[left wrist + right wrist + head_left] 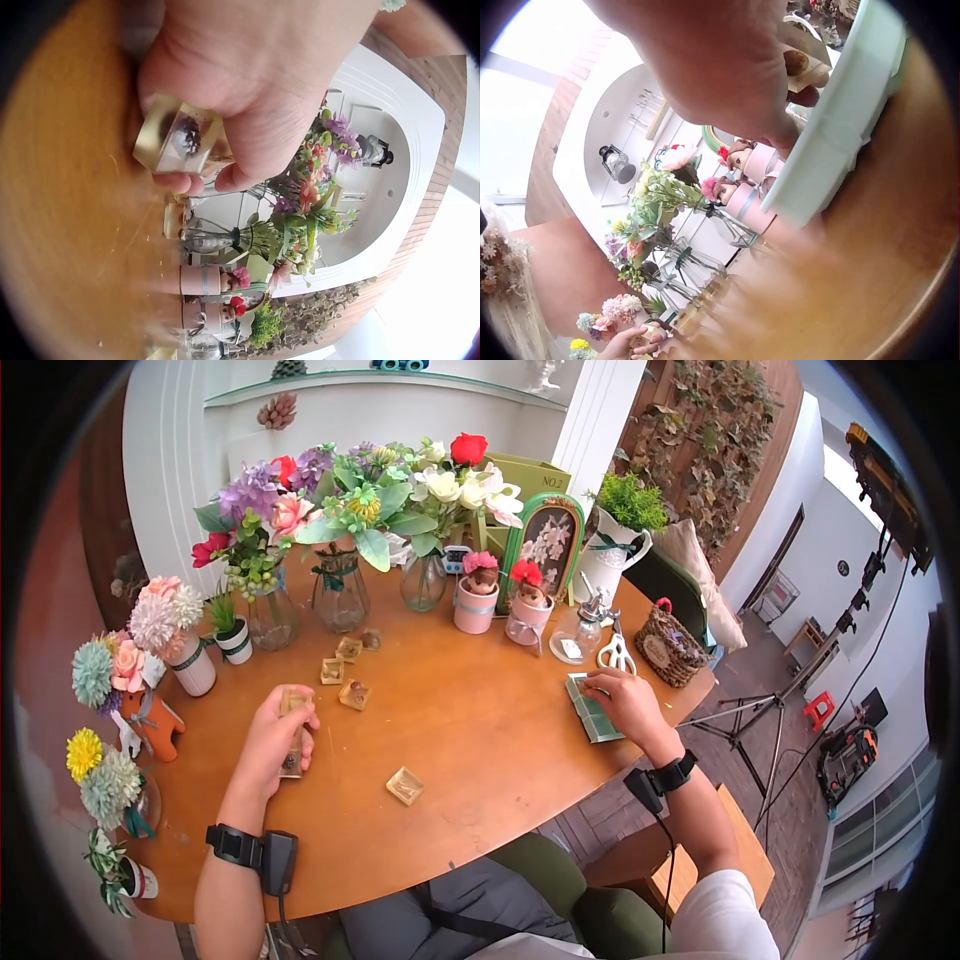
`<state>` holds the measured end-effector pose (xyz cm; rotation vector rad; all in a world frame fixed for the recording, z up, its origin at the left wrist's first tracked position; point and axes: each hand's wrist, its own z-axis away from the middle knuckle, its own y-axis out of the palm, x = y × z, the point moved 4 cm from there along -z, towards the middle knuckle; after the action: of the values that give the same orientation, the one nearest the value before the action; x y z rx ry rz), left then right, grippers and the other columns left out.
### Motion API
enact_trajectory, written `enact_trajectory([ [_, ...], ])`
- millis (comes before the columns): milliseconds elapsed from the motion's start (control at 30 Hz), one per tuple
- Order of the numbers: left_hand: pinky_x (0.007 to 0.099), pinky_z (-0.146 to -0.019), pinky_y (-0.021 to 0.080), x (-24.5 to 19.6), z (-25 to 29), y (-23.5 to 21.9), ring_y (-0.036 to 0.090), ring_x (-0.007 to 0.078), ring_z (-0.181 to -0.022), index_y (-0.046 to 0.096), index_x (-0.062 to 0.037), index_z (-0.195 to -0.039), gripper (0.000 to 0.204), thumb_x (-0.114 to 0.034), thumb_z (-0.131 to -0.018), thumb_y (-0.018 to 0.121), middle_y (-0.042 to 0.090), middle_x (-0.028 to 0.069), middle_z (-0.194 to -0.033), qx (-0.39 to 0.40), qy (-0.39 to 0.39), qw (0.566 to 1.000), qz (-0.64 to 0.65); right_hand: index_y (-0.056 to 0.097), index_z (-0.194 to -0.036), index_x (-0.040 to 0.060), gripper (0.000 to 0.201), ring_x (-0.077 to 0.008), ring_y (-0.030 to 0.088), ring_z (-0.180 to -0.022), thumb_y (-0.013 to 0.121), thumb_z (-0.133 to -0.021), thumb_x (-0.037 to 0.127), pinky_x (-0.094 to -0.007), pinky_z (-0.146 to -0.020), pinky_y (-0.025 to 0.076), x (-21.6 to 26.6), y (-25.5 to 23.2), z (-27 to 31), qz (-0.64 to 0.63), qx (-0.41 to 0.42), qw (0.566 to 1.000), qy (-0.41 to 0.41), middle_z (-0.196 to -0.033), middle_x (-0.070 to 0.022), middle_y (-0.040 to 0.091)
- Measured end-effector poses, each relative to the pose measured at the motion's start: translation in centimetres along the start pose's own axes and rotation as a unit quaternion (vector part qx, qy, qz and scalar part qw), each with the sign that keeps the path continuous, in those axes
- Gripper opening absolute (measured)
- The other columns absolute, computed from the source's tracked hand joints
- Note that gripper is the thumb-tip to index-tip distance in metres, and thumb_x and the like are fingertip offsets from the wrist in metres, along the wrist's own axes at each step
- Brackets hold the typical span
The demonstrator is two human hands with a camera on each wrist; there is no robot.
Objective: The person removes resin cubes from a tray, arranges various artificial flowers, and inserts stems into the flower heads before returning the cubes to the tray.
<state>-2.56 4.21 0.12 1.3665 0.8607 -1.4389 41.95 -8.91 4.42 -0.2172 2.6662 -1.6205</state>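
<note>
My left hand (268,735) grips clear yellowish resin blocks at the table's left side. In the left wrist view, one such block (184,136) has a dark, bumpy thing set inside it, with fingertips curled round its far edge. On the right, my right hand (628,705) reaches over the rim of a shallow light green box (596,722). Its fingers pinch a small clear block (804,67) with a brown round spot, partly hidden by the fingers. Between the hands lies a loose clear block (405,785); several more, one a block (354,694) with a dark inclusion, lie farther back.
Glass vases (340,600) of flowers line the back. Pink doll pots (477,610), a glass spray bottle (578,635), white scissors (616,656) and a woven basket (670,647) stand near the green box. An orange animal-shaped holder (152,725) is at the left.
</note>
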Motion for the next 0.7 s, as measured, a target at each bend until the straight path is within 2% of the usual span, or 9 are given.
enact_trajectory([
  [100, 0.0241, -0.037, 0.04, 0.0, 0.1, 0.0, 0.051, 0.009, -0.048, 0.05, -0.0093, -0.116, 0.019, -0.016, -0.099, 0.054, 0.056, 0.004, -0.082, 0.003, 0.002, 1.0, -0.001, 0.071, -0.094, 0.0072, 0.012, -0.0291, 0.067, -0.086, 0.067, -0.087, 0.016, -0.0396, -0.073, 0.054, -0.2, 0.0, -0.2, 0.021, 0.024, 0.999, -0.021, -0.092, -0.0073, 0.069],
  [167, 0.0241, -0.037, 0.04, 0.0, 0.1, 0.0, 0.051, 0.009, -0.048, 0.05, -0.0094, -0.116, 0.019, -0.016, -0.099, 0.054, 0.056, 0.004, -0.082, 0.002, 0.005, 1.0, 0.0, 0.07, -0.099, 0.0051, 0.016, -0.0297, 0.067, -0.088, 0.069, -0.085, 0.012, -0.0393, -0.074, 0.054, -0.5, -0.1, -0.5, 0.025, 0.075, 0.997, -0.025, -0.096, -0.009, 0.069],
  [300, 0.0251, -0.038, 0.041, -0.1, 0.1, 0.0, 0.053, 0.0105, -0.05, 0.05, -0.0069, -0.116, 0.021, -0.014, -0.097, 0.056, 0.056, 0.0062, -0.083, 0.01, 0.007, 1.0, 0.009, 0.07, -0.102, 0.0058, 0.018, -0.029, 0.067, -0.089, 0.069, -0.085, 0.011, -0.0389, -0.074, 0.054, -0.4, -0.2, -0.9, -0.001, 0.102, 0.994, -0.037, -0.102, -0.0086, 0.068],
  [367, 0.025, -0.038, 0.041, 0.0, 0.1, 0.0, 0.053, 0.0104, -0.05, 0.05, -0.0071, -0.116, 0.021, -0.014, -0.097, 0.056, 0.056, 0.0061, -0.083, 0.01, 0.006, 1.0, 0.007, 0.069, -0.105, 0.0053, 0.022, -0.0296, 0.067, -0.089, 0.071, -0.083, 0.011, -0.0386, -0.076, 0.054, 0.6, -0.4, -1.0, 0.063, 0.129, 0.986, -0.089, -0.106, -0.0087, 0.066],
  [400, 0.0245, -0.038, 0.041, 0.0, 0.1, 0.0, 0.052, 0.0097, -0.05, 0.05, -0.0082, -0.116, 0.02, -0.015, -0.098, 0.056, 0.056, 0.0051, -0.083, 0.011, 0.007, 1.0, 0.0, 0.069, -0.105, 0.0053, 0.022, -0.0296, 0.067, -0.089, 0.071, -0.083, 0.011, -0.0386, -0.076, 0.054, 0.5, -0.6, -1.1, 0.063, 0.129, 0.986, -0.09, -0.106, -0.0087, 0.066],
  [533, 0.0239, -0.037, 0.041, 0.1, 0.0, 0.0, 0.051, 0.0088, -0.049, 0.05, -0.0091, -0.116, 0.02, -0.017, -0.099, 0.055, 0.056, 0.0042, -0.082, 0.014, 0.011, 1.0, -0.006, 0.071, -0.104, 0.0048, 0.026, -0.0288, 0.067, -0.094, 0.076, -0.079, 0.012, -0.0374, -0.084, 0.053, -1.3, -1.1, -2.9, -0.094, 0.192, 0.976, -0.036, -0.107, -0.0084, 0.066],
  [633, 0.0239, -0.037, 0.04, 0.0, 0.1, 0.1, 0.051, 0.0087, -0.049, 0.05, -0.0088, -0.116, 0.02, -0.017, -0.099, 0.055, 0.056, 0.0042, -0.082, 0.011, 0.001, 1.0, -0.013, 0.071, -0.103, 0.004, 0.025, -0.028, 0.067, -0.093, 0.077, -0.081, 0.012, -0.0366, -0.085, 0.052, -2.6, -0.6, -4.0, -0.122, 0.239, 0.963, -0.029, -0.105, -0.0094, 0.068],
  [700, 0.024, -0.037, 0.041, 0.0, -0.1, 0.0, 0.051, 0.0087, -0.049, 0.05, -0.0087, -0.117, 0.02, -0.017, -0.099, 0.055, 0.056, 0.0042, -0.082, 0.012, 0.001, 1.0, -0.011, 0.07, -0.104, 0.0047, 0.022, -0.0212, 0.067, -0.082, 0.075, -0.084, 0.013, -0.0336, -0.074, 0.054, -3.2, -0.4, -4.3, -0.135, 0.25, 0.957, -0.059, -0.097, -0.0068, 0.07],
])
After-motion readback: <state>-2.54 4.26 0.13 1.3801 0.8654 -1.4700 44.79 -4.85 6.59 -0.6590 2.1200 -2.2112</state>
